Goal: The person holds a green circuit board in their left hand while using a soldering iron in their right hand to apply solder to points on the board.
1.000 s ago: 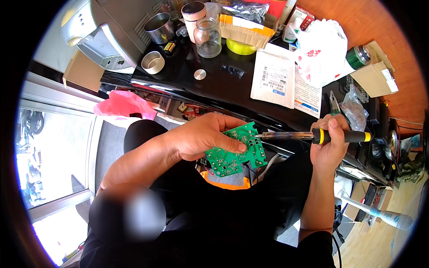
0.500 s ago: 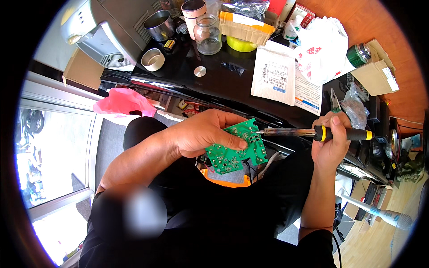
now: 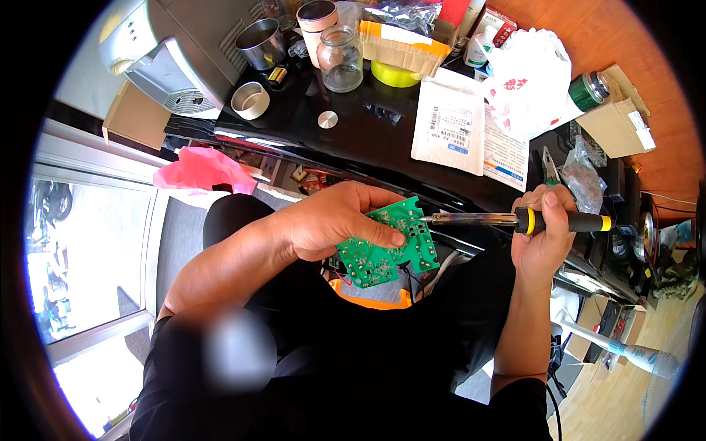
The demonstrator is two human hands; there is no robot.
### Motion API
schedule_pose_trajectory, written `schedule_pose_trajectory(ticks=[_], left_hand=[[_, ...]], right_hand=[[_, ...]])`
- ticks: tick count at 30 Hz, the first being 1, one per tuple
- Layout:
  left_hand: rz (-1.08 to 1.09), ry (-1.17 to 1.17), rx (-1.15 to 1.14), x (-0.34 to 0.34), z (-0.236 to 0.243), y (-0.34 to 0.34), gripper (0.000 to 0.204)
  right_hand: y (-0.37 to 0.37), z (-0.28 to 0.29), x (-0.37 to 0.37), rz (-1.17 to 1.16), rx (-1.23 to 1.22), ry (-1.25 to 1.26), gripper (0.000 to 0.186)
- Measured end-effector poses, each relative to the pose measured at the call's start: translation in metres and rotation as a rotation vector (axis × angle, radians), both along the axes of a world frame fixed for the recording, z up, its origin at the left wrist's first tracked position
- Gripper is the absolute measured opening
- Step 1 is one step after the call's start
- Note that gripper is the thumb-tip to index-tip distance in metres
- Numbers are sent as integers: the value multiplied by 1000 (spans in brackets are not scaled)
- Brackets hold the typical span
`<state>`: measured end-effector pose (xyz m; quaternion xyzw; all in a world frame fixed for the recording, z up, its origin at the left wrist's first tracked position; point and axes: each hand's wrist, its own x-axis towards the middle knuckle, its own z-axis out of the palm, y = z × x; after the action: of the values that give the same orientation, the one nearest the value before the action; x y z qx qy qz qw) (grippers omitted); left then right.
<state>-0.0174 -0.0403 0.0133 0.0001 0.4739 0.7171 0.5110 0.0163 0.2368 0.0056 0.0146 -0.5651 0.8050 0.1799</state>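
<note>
My left hand [image 3: 334,220] grips a green circuit board [image 3: 375,261] over my lap, thumb pressed on its face and fingers behind it. My right hand [image 3: 544,228] is closed around the black and yellow handle of a soldering iron [image 3: 471,219], whose long metal barrel points left. Its tip is at the board's upper right area; whether it touches is too small to tell. Below the board are some wires [image 3: 412,283] and an orange object [image 3: 371,299], mostly hidden.
The black desk [image 3: 309,147] holds a glass jar [image 3: 340,66], metal cups [image 3: 250,101], a padded envelope [image 3: 445,125], a white bag [image 3: 526,81] and boxes [image 3: 614,125]. A silver appliance [image 3: 169,66] stands at back left, with a pink bag [image 3: 202,165] below. A fan [image 3: 636,355] is at right.
Since a second ago, my two hands, the board and the iron have shifted up very slightly in the picture. Both grips look the same.
</note>
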Motion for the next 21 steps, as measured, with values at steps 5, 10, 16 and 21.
schedule_pose_trajectory(ticks=[5,10,16,21], left_hand=[[-1,2,12,0,-2,0,56],[-9,4,8,0,-1,-1,57],[-10,10,-4,0,1,0,55],[-11,11,14,0,-2,1,53]], right_hand=[[1,1,1,28,-2,12,20],[1,-1,1,8,-2,10,19],[1,0,1,8,6,2,19],[2,-1,2,25,-10,-3,18]])
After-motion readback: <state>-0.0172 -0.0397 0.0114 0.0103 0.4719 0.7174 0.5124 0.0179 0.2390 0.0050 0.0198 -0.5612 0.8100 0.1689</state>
